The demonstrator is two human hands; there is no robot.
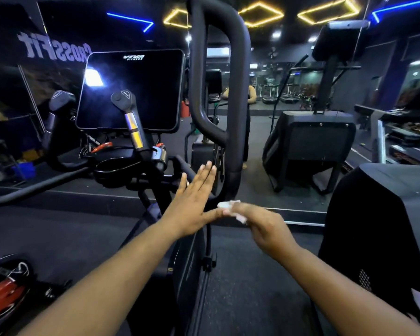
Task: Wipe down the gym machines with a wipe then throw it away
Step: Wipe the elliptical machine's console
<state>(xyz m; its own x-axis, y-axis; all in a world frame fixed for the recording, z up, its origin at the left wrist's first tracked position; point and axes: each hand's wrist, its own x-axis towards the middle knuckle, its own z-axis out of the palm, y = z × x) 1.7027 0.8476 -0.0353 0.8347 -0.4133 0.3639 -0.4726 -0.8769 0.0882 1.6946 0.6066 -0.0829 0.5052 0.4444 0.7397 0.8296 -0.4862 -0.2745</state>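
Two bare forearms reach in from the bottom edge over a dark, speckled rubber floor [252, 275]. On the right, the right hand [267, 229] has its grip closed around a crumpled white wipe [230, 209], which pokes out past the fingertips just beside the base of a tall black looped handlebar [235, 93]. Its partner, the left hand [192, 202], is flat and spread wide, holding nothing, its thumb tip close to the wipe. Behind it stands a cardio machine with a dark console screen [131, 90] and two short handles. A wall mirror [277, 93] ahead reflects more machines, with reversed "CrossFit" lettering at upper left. Yellow diamond-shaped and blue strip lights [260, 14] glow on the black ceiling. Black machine housing [386, 226] sits at right.
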